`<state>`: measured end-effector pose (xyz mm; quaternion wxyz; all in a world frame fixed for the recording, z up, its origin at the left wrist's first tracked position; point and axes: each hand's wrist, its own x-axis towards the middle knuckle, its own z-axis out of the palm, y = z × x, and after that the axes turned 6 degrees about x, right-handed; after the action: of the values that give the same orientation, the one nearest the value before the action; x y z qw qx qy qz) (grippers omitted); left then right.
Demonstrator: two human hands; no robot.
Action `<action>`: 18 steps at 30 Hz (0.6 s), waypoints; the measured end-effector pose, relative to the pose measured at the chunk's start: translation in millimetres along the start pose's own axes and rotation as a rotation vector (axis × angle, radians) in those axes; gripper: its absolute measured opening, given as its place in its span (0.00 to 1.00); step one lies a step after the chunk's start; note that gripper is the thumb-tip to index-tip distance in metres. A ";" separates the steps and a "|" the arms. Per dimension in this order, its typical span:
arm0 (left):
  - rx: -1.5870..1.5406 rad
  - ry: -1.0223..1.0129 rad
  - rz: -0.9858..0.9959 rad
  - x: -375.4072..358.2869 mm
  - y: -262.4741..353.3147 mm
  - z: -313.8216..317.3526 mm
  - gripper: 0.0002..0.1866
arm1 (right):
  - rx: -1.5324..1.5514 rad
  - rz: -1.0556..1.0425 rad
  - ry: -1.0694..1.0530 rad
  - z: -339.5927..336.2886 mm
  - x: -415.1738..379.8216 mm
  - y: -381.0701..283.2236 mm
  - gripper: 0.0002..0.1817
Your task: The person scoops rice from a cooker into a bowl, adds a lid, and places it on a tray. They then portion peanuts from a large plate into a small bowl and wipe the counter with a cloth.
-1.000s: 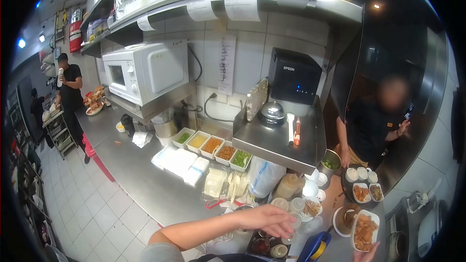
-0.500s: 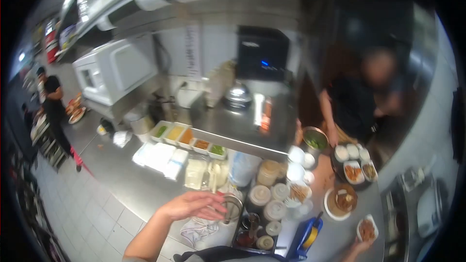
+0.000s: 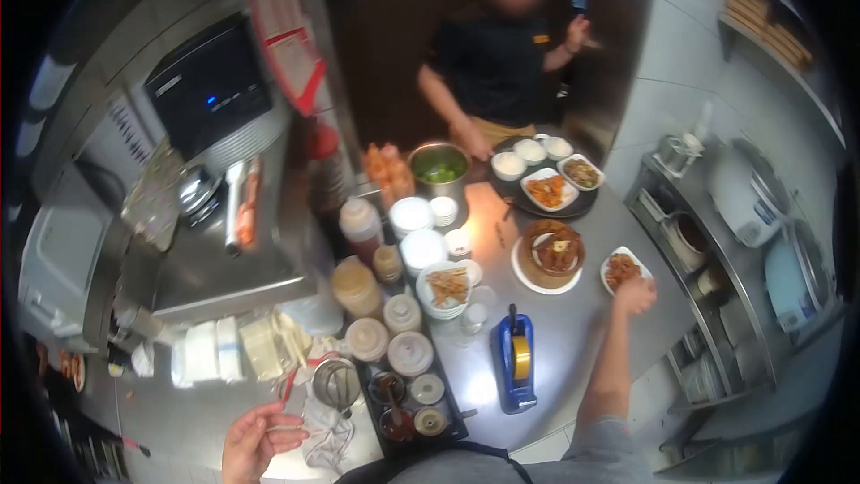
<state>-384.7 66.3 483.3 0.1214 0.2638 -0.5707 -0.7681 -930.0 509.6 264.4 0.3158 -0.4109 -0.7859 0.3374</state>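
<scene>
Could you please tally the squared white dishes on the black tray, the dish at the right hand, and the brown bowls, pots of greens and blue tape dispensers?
Squared white dishes on the black tray: 2
Dish at the right hand: 1
Brown bowl: 1
Pot of greens: 1
Blue tape dispenser: 1
Total: 6

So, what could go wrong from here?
The right hand is at the rim of a dish near the edge of the counter; a careless nudge might spill its food. The left hand, holding nothing, is close to a metal cup and could knock it over. A filled bowl sits on a stack beside crowded tubs, so a bump might topple it.
</scene>
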 end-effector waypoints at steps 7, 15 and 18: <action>0.008 0.013 -0.104 4.0 18.5 24.5 0.15 | 0.107 -0.750 -1.004 23.1 -42.5 -140.3 0.25; -0.058 -0.049 0.010 -7.9 8.1 -12.7 0.19 | 0.011 -1.072 -1.005 122.3 -63.0 -221.4 0.34; -0.088 -0.055 0.002 -18.2 0.1 -22.0 0.19 | -0.204 -1.087 -0.939 113.7 -74.9 -235.6 0.34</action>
<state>-357.6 57.3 483.6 0.1177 0.2364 -0.5396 -0.7994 -1085.3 312.0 368.9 0.0282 0.1986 -0.9593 0.1987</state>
